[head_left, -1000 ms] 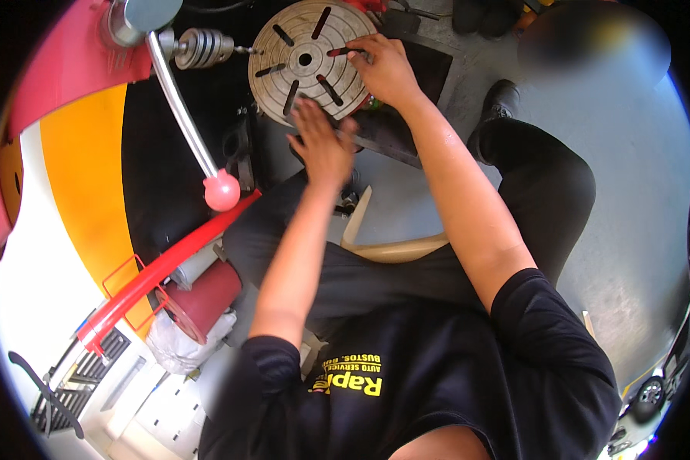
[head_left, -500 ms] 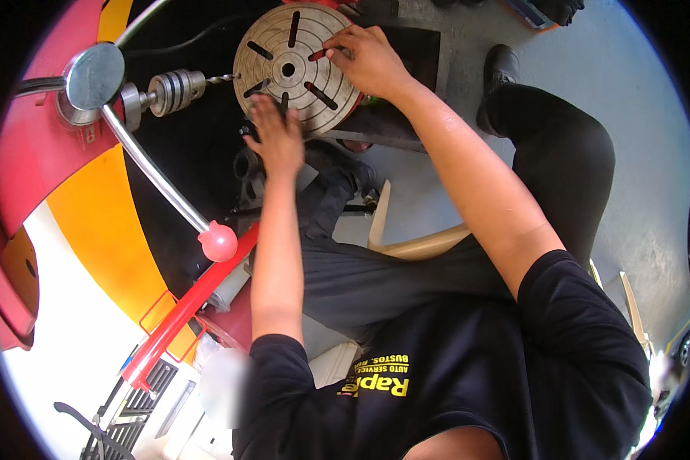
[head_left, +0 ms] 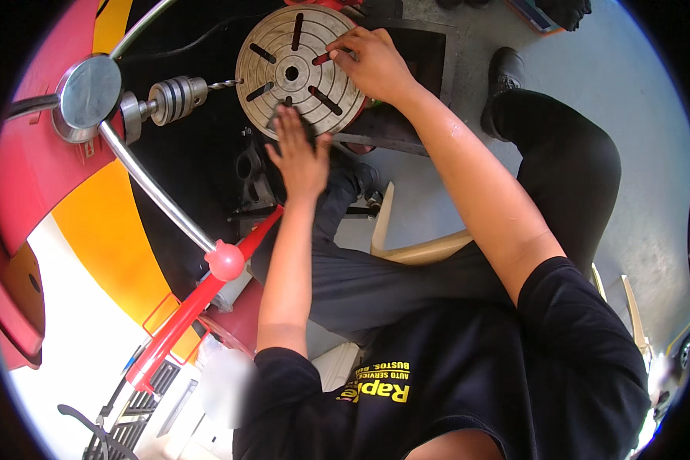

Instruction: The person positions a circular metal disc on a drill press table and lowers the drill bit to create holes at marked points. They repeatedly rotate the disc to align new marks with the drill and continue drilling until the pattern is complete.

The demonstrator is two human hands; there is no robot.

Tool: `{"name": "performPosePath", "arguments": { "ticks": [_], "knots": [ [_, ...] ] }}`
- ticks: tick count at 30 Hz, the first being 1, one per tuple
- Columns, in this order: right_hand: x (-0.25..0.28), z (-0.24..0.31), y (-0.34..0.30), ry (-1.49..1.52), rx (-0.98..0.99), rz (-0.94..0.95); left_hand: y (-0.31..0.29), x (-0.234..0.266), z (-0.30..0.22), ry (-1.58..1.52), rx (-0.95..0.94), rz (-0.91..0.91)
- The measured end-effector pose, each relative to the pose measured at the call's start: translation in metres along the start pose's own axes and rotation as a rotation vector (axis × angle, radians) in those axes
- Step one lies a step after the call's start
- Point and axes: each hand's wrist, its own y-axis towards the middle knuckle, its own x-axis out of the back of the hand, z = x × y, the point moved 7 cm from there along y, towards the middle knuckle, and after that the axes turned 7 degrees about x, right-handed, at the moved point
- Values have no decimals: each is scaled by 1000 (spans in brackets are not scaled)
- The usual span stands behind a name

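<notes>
A round metal drill press table [head_left: 262, 69], with ring grooves, radial slots and a centre hole, fills the top middle. My left hand [head_left: 302, 162] is at its near edge, fingers stretched out and slightly blurred. A dark patch lies by those fingers; I cannot tell if it is a pad or shadow. At the table's right side my right hand [head_left: 372, 65] is closed, thumb and forefinger together at a slot's outer end, gripping the table there. To the left, a drill chuck [head_left: 178, 100] holds a twist drill bit [head_left: 224, 83], its tip near the table's left rim.
A round metal hub [head_left: 89, 86] with lever rods is at the left; one rod ends in a red ball knob [head_left: 225, 262]. Below it runs a long red bar [head_left: 188, 307]. A dark metal base [head_left: 418, 77] lies beside the table. Pale curved chair parts [head_left: 422, 248] show near my legs.
My left hand has slid rightward and slightly nearer along the table's near edge, uncovering a slot on the left. My right hand keeps its place at the slot.
</notes>
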Motion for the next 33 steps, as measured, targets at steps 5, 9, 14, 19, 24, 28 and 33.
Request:
{"name": "performPosePath", "arguments": {
  "ticks": [5,9,14,19,24,28,33],
  "knots": [
    [-5,14,-3,-9,6,-14,23,8,40,-124,117,-41],
    [2,-4,8,-83,33,-14,-9,-8,9,-69,-8,-11],
    [-1,16,2,-10,21,50,26,11,32,-157,58,-108],
    [0,6,6,-65,11,64,14,6,31,-110,16,-10],
    [1,13,-1,-8,-14,23,22,3,28,-267,-37,-118],
    [-5,0,3,-26,-47,10,0,-4,16,-172,-103,-87],
    [-4,13,-3,9,-33,39,31,9,51,-287,33,-118]
  ]
}}
